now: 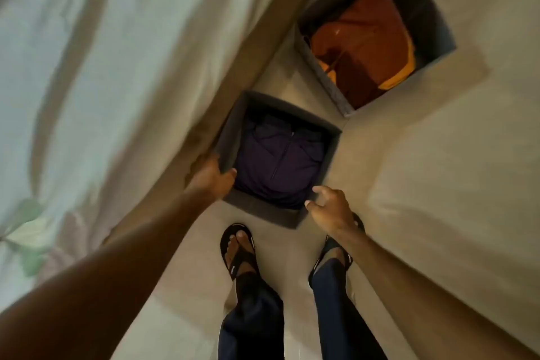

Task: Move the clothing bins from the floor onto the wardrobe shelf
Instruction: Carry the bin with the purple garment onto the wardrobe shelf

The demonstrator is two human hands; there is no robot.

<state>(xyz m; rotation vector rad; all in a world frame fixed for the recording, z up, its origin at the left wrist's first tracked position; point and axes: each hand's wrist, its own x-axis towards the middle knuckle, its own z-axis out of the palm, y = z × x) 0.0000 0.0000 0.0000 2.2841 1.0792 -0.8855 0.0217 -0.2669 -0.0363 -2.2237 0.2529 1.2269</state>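
Observation:
Two dark grey fabric bins stand on the floor. The near bin (257, 207) holds a folded dark purple garment (280, 164) and sits just ahead of my feet. My left hand (211, 177) grips its left rim, thumb over the edge. My right hand (330, 204) is at the bin's right front corner with fingers loosely curled; I cannot tell whether they touch the rim. The far bin (324, 67) at the upper right holds orange clothing (368, 47). No wardrobe shelf is in view.
A bed with a pale floral sheet (87, 82) fills the left side, its edge close to the near bin. My sandalled feet (238, 248) stand on the beige floor (423, 184) just behind the bin.

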